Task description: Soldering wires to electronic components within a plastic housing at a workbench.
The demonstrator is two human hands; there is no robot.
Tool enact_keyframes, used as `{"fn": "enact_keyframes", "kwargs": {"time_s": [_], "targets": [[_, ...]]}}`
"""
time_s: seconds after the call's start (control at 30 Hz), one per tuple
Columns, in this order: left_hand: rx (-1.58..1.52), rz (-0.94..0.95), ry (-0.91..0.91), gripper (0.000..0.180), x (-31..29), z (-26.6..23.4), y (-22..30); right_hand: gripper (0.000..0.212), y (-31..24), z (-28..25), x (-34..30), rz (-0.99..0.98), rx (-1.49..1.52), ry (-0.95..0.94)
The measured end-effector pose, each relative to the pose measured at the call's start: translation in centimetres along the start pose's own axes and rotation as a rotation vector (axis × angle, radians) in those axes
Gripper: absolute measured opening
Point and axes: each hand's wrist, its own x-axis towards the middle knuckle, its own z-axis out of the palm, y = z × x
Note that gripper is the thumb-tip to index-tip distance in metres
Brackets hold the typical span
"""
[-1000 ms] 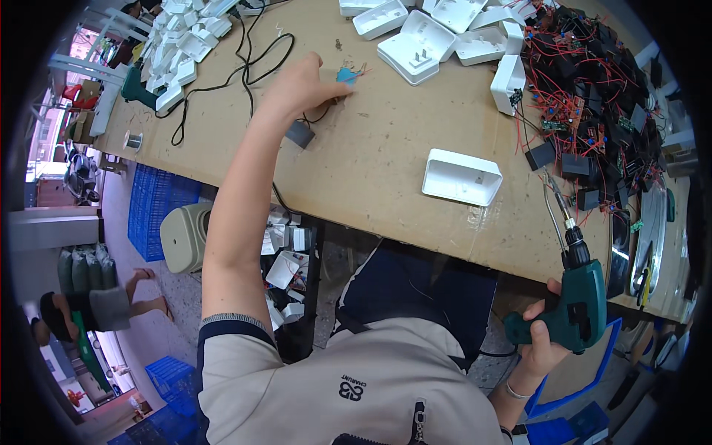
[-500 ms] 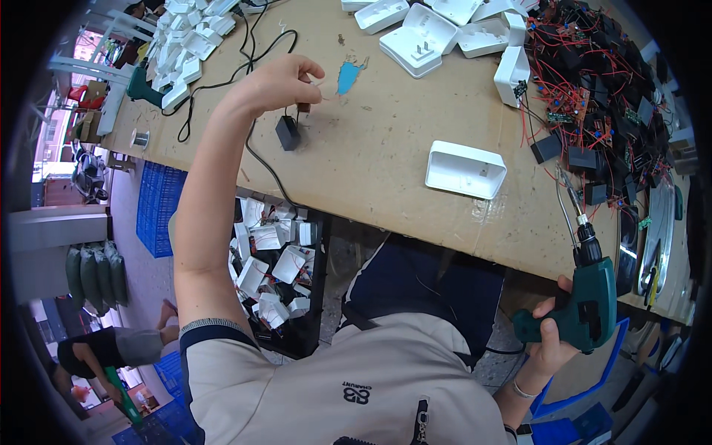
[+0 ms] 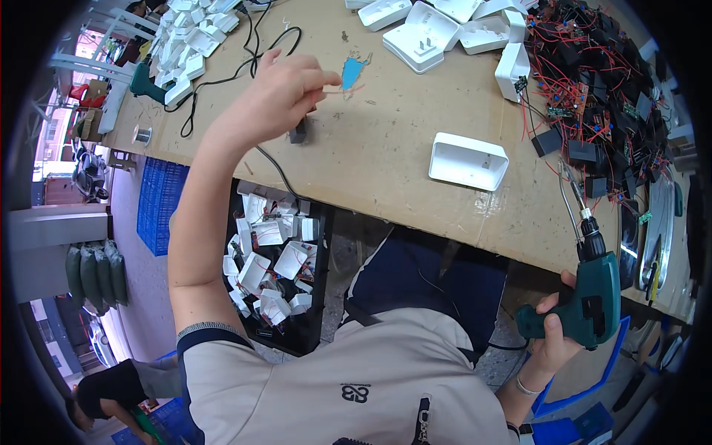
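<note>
My right hand point(image 3: 558, 326) grips the handle of a green soldering gun point(image 3: 598, 297), its metal tip and thin feed tube reaching up over the table's right edge. My left hand point(image 3: 293, 93) is above the middle-left of the table with its fingers closed on a small wired part. Thin reddish wires point(image 3: 348, 90) stick out past the fingertips, and a small black block point(image 3: 298, 132) shows beneath the hand; the rest is hidden by the fingers. Between my hands, an open white plastic housing point(image 3: 469, 163) lies on the cardboard-covered table point(image 3: 371, 170).
At right is a heap of black blocks with red wires point(image 3: 575, 89). White housings point(image 3: 423, 37) lie at the back; more are piled far left point(image 3: 189, 44) beside another green tool point(image 3: 144, 83). A black cable crosses the table. Below stands a black crate point(image 3: 315, 297). A person point(image 3: 119, 393) bends at lower left.
My left hand has turned and come slightly nearer, now covering more of the black block. The soldering gun has barely moved. The person at lower left has bent lower.
</note>
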Motion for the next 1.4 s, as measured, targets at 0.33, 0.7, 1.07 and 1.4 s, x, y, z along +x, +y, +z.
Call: {"fn": "enact_keyframes", "kwargs": {"time_s": [0.33, 0.7, 1.07, 1.4], "targets": [[-0.789, 0.182, 0.301, 0.014, -1.6, 6.7, 6.3, 0.074, 1.0, 0.7, -0.6, 0.128, 0.323, -0.03], [-0.694, 0.369, 0.306, 0.013, 0.5, 7.8, 10.7, 0.075, 2.9, 6.7, 3.0, 0.302, 0.8, -0.162], [-0.792, 0.235, 0.428, 0.012, 0.9, 9.1, 14.6, 0.071, 3.4, 8.2, 3.5, 0.278, 0.735, -0.199], [-0.722, 0.1, 0.516, 0.01, 1.9, 10.5, 15.7, 0.06, 4.1, 9.9, 5.0, 0.371, 0.788, -0.095]]}}
